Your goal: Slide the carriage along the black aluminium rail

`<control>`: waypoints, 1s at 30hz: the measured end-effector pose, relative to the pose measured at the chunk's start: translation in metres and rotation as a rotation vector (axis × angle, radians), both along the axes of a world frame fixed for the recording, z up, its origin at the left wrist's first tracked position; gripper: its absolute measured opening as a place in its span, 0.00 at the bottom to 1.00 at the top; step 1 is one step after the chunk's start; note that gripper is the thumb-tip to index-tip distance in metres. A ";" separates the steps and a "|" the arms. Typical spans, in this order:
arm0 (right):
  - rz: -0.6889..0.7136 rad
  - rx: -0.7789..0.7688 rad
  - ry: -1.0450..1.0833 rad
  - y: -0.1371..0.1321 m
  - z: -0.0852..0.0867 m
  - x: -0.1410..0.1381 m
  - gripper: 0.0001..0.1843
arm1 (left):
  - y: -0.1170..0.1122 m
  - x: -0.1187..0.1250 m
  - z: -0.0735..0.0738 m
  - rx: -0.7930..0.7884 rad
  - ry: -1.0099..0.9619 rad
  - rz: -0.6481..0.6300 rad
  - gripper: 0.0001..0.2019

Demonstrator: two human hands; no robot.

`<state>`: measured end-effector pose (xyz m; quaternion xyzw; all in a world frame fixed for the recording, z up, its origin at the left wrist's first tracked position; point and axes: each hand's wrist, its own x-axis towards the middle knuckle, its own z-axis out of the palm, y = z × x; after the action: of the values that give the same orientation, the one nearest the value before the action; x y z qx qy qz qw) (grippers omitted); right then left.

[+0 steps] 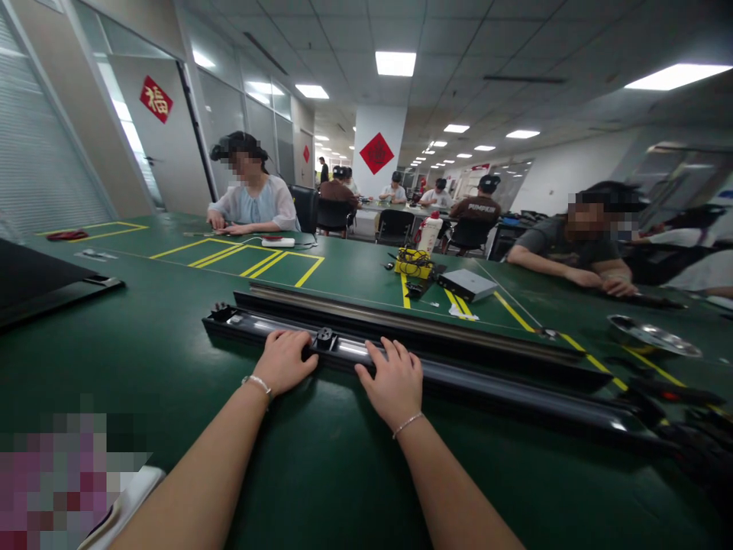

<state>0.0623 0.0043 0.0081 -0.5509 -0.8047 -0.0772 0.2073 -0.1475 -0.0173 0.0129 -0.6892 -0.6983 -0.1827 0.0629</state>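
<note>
Black elongated housing (486,392) is lying across the green tabletop (188,405). Head view: left hand (285,360) is resting on it, loosely curled beside the small block (325,339), grip unclear; right hand (395,380) is resting there, spread. Black rail (458,345) is lying just behind.

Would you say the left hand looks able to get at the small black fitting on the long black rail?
Most likely yes: the left hand rests at the rail just beside the small black fitting, with nothing visible between them.
</note>
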 end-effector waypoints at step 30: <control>0.065 -0.024 0.101 -0.003 0.005 0.005 0.14 | 0.002 -0.006 -0.001 -0.044 0.002 -0.036 0.16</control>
<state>0.0673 0.0016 0.0130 -0.5302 -0.8115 -0.0328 0.2433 -0.1531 -0.0155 0.0123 -0.7030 -0.6897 -0.1678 0.0451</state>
